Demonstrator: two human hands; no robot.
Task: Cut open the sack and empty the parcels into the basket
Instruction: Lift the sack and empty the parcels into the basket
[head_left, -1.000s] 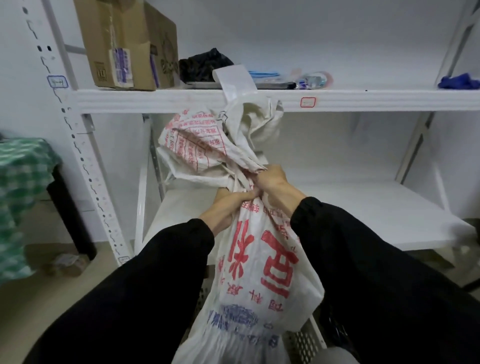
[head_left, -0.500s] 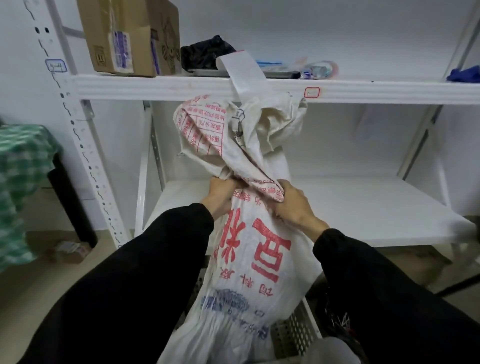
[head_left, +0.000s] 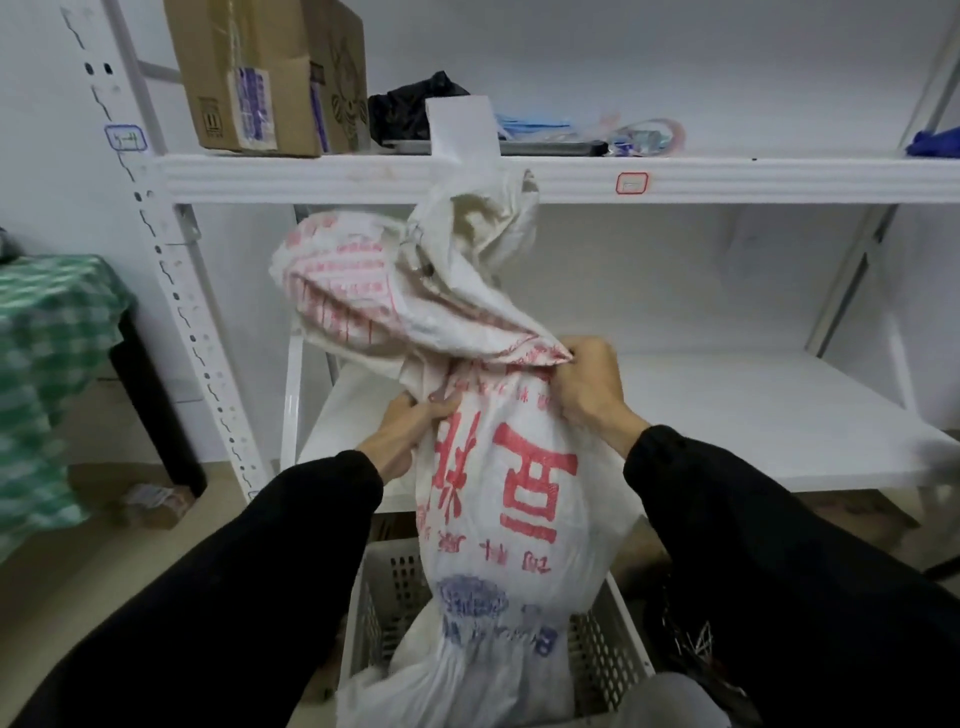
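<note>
Sack (head_left: 509, 493) is held upright over the basket (head_left: 618, 644), with its lower end set down inside the basket walls, roughly midway between the left and right rims. The slack upper portion is folded over to the left and hangs in front of the shelf (head_left: 727, 179).

One second earlier, both hands were pressed together on the gathered neck. They have since been drawn apart. The left hand (head_left: 410, 431) is now found at the left side of the waist, its fingers curled into the fabric. The right hand (head_left: 587, 384) has been shifted up and to the right, its fingers clamped on a bunched fold. More of the basket has come into view, and the sack has been lowered further into it.

The printing is seen inverted, so the sack is judged to have been upended. The regrip is judged to be preparation for working the contents downward.

No parcels are visible and no cutting tool is held. Whether the lower end has been cut open cannot be told. Emptying is therefore recorded as unconfirmed.
</note>
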